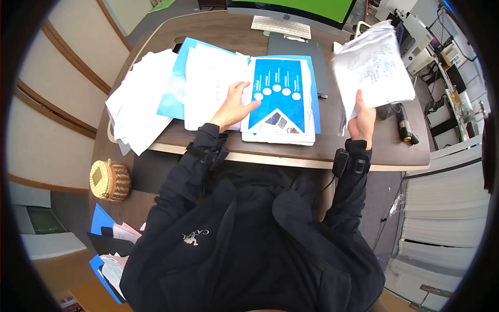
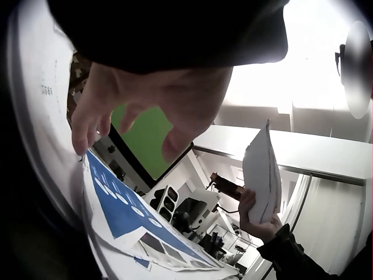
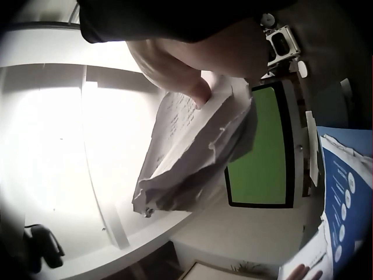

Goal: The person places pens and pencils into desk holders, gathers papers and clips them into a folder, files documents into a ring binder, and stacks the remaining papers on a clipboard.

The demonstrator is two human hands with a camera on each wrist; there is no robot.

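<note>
My right hand (image 1: pixel 362 120) grips a wad of handwritten papers (image 1: pixel 373 70) by its lower edge, thumb on the front face, raised over the desk's right side. The right wrist view shows the crumpled sheet edges of these papers (image 3: pixel 195 146). My left hand (image 1: pixel 235 107) has its fingers spread and loosely bent, the fingertips right at the left edge of a blue printed sheet (image 1: pixel 278 106). That sheet tops a paper stack in an opened blue folder (image 1: pixel 316 99). Left of it lie white pages (image 1: pixel 210 78), partly behind my left hand.
Loose white papers (image 1: pixel 143 96) fan out over the desk's left edge. A keyboard (image 1: pixel 281 26) and a monitor (image 1: pixel 322 9) stand at the back, near a grey laptop-like slab (image 1: pixel 323 73). A black handheld device (image 1: pixel 404 125) lies at right. A woven basket (image 1: pixel 109 180) sits lower left.
</note>
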